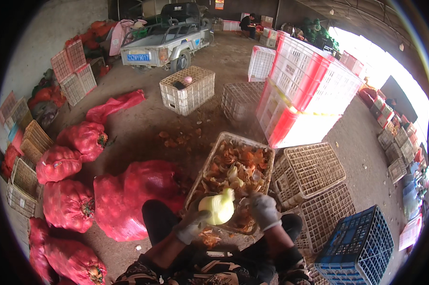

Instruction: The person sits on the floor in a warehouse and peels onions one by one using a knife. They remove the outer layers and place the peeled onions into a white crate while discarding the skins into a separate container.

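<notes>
A peeled, pale yellow-green onion (217, 209) with its neck pointing up rests in my left hand (193, 222), which wears a light work glove. My right hand (264, 211), also gloved, is curled to the right of the onion and apart from it. Blur hides whether its fingers hold anything. Both hands are over the near end of a dirty plastic crate (208, 167) between my knees. Brown and orange onion skins (232, 164) fill this crate, with a few pale pieces among them.
Red mesh sacks of onions (128, 199) lie to my left. At right are upturned beige crates (314, 171), a blue crate (357, 245) and stacked red-and-white crates (303, 82). Ahead stand another crate (187, 91) and a cargo tricycle (164, 39). A person (248, 25) sits far back.
</notes>
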A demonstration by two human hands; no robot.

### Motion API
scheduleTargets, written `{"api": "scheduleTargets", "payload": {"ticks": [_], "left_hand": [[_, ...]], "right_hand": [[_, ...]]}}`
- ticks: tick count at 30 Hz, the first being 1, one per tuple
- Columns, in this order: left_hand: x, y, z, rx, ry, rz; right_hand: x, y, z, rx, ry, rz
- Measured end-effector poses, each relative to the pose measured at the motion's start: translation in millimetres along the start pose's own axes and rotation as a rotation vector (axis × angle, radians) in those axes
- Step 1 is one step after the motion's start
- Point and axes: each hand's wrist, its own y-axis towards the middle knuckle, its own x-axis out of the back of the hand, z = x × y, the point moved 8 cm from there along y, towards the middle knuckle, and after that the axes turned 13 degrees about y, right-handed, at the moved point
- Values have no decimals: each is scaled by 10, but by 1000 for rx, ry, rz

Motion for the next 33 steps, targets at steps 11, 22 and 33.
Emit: {"api": "scheduleTargets", "payload": {"ticks": [11, 22, 33], "left_hand": [[-216, 101, -298, -70, -50, -7], [-212, 1, -348, -114, 163, 166], [-145, -14, -516, -211, 758, 339]], "right_hand": [[353, -377, 685, 229, 326, -214], [190, -241, 72, -16, 353, -174], [917, -413, 874, 359, 1246, 14]]}}
